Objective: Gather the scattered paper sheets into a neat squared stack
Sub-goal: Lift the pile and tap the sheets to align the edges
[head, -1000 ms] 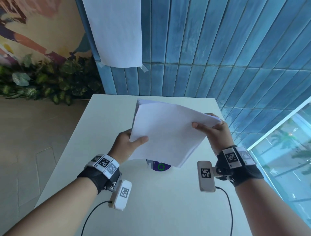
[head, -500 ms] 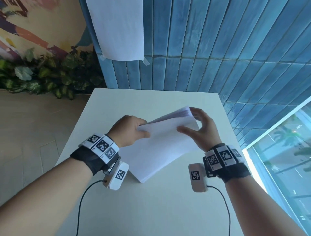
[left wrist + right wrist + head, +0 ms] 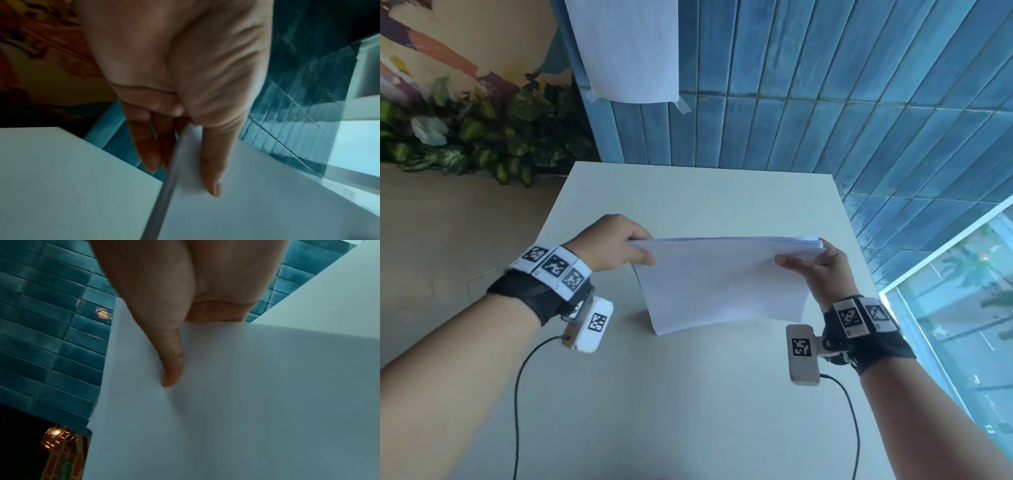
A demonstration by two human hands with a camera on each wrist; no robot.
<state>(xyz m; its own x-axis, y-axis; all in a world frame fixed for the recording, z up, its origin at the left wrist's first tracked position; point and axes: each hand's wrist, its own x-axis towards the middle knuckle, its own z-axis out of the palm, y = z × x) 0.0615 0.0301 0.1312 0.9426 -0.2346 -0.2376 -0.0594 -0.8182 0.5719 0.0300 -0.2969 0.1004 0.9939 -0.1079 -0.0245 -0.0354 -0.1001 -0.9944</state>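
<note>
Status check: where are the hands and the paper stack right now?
Left hand and right hand each pinch an upper corner of the paper stack. Stack upright, bottom edge on the table. Nothing in the way.

Head view bright, daylight from window (image 3: 962,308) on my right; wide-angle bend at edges. My wrist views dim, bluish, motion-blurred; glare spot on wall tile (image 3: 102,313).
</note>
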